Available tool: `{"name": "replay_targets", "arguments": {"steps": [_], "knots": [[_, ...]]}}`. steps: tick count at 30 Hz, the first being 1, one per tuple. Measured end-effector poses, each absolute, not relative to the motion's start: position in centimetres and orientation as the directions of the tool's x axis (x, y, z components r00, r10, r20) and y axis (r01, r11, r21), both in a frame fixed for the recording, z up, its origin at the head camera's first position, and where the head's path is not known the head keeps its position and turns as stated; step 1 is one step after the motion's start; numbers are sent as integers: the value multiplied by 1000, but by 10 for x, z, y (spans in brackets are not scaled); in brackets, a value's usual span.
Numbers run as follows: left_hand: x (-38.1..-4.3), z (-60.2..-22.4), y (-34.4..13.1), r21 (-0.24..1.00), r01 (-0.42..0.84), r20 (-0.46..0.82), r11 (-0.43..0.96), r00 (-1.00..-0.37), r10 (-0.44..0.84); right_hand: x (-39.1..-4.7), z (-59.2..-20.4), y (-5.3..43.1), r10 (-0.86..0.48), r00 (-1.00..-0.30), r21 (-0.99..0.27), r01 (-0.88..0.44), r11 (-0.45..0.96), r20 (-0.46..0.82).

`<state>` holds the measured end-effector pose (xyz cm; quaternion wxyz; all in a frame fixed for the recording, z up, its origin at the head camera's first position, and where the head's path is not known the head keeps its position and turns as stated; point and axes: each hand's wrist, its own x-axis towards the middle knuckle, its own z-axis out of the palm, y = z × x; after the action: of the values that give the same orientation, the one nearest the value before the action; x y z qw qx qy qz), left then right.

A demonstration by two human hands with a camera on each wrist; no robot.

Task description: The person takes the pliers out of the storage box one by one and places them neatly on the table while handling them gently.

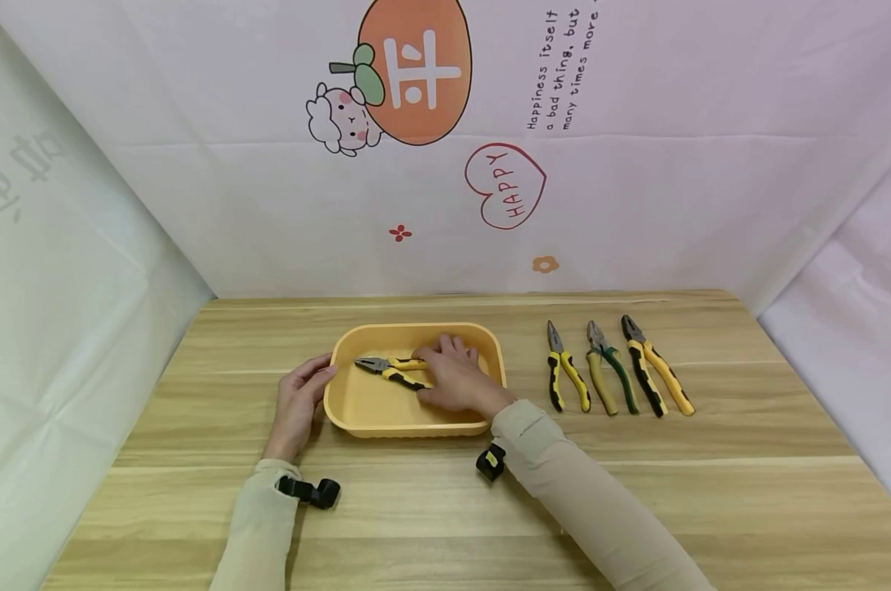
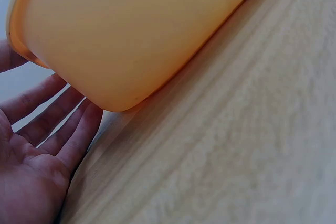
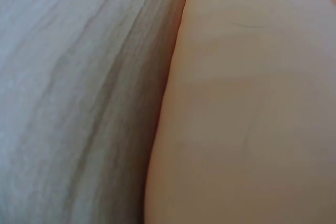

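Observation:
A pair of combination pliers with yellow-and-black handles lies inside a shallow yellow plastic basin, its grey jaws toward the left. My right hand reaches over the front rim and holds the pliers by the handles, whose ends are hidden beneath it. At the basin's left end, my left hand rests against the outside, thumb by the rim. The left wrist view shows its fingers extended, with the tips at the basin wall. Only the basin's outer side and wood appear in the right wrist view.
Right of the basin, three more tools lie in a row with jaws pointing away: yellow-and-black long-nose pliers, green-handled cutting pliers and larger yellow-and-black pliers. A printed white cloth rises behind the wooden table.

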<state>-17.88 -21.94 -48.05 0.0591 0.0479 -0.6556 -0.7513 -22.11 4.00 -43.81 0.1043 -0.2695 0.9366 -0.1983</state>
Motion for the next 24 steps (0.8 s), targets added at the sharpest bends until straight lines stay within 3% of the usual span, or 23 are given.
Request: {"name": "replay_targets", "arguments": {"steps": [24], "knots": [[-179,-481,-219,987,47,25,-152,-989,-145,-218,-439,41,-580,-812,-323,-534,781,-59]]}}
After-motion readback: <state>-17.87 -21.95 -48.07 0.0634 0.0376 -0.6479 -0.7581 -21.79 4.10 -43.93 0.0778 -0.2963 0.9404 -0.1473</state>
